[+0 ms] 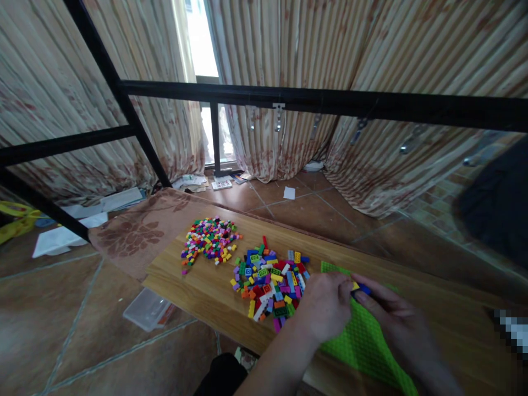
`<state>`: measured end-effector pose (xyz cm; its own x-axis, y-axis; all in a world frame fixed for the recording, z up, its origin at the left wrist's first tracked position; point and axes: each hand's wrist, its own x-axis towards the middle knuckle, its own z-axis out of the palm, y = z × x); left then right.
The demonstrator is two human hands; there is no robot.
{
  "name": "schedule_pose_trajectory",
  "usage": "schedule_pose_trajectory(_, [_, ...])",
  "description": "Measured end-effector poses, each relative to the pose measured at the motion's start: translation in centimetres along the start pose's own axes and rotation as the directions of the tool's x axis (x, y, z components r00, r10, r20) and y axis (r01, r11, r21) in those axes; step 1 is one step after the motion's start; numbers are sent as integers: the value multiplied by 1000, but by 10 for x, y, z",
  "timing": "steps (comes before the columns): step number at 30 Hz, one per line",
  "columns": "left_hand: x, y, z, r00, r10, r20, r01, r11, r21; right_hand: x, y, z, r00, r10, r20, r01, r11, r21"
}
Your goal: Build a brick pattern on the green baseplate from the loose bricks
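Observation:
Over a bright green studded baseplate [358,335], both hands meet around small toy bricks. My left hand [328,305] pinches at a yellow brick [355,286], its fingertips closed around it. My right hand [394,313] grips a blue brick [363,288] between thumb and fingers, right against the yellow one. Whether the two bricks are joined is hidden by the fingers. Left of my left hand lies a loose pile of larger mixed-colour bricks [270,280], some partly covered by that hand.
A second pile of much smaller bricks [210,239] lies farther left on the wooden board [177,275]. A clear plastic box [146,309] sits on the tiled floor below. Black metal bars [305,99] with hanging clips cross in front of patterned curtains [284,49].

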<state>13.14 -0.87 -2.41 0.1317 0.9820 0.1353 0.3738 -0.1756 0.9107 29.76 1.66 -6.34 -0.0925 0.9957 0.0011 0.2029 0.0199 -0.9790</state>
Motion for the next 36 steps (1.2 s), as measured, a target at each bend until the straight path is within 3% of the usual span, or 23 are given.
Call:
schedule_pose_trajectory(2, [0, -2, -5, 1000, -22, 9, 21, 998, 61, 1, 0, 1, 998, -18, 54, 20, 999, -43])
schedule_pose_trajectory(5, [2, -11, -26, 998, -60, -15, 61, 986, 152, 0, 0, 9, 999, -17, 44, 20, 996, -85])
schedule_pose_trajectory(10, [0, -37, -83, 969, -132, -211, 175, 965, 198, -5, 7, 39, 1000, -15, 26, 15, 1000, 7])
schedule_pose_trajectory(13, [-4, -50, -102, 947, -165, -277, 252, 915, 316, -9, 14, 61, 997, -24, 78, 23, 999, 25])
schedule_pose_trajectory(18, [-10, -54, -105, 946, -241, -215, 311, 860, 405, -14, 20, 80, 988, -66, 137, 70, 997, -20])
schedule_pose_trajectory(24, [-9, -54, -107, 955, -239, -175, 291, 861, 417, -17, 16, 89, 977, -55, 208, 73, 994, -80])
schedule_pose_trajectory(29, [-7, -60, -108, 959, -238, -155, 283, 856, 432, -15, 18, 93, 975, -103, 195, 129, 984, -127])
schedule_pose_trajectory(36, [-8, -60, -110, 926, -309, -216, 375, 803, 464, -7, 21, 85, 980, -151, 131, 167, 978, -125])
